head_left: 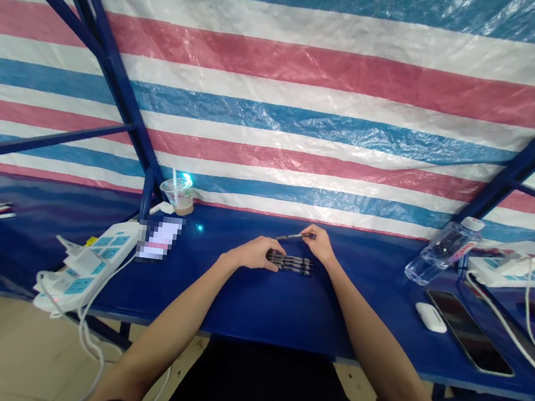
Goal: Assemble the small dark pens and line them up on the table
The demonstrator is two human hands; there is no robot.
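On the blue table (245, 302) lies a small row of several dark pens (295, 264), side by side. My left hand (256, 253) rests at the left end of that row, fingers curled against the pens. My right hand (319, 243) is just behind the row and pinches one dark pen (294, 235), held nearly level with its tip pointing left. Both forearms reach in from the bottom of the view.
A plastic cup (179, 194) and a blurred phone (159, 237) sit left of centre. A white power strip (89, 263) with cables hangs over the left edge. To the right are a clear bottle (442, 251), a white case (431, 317), a dark phone (470, 333) and another power strip (507, 272).
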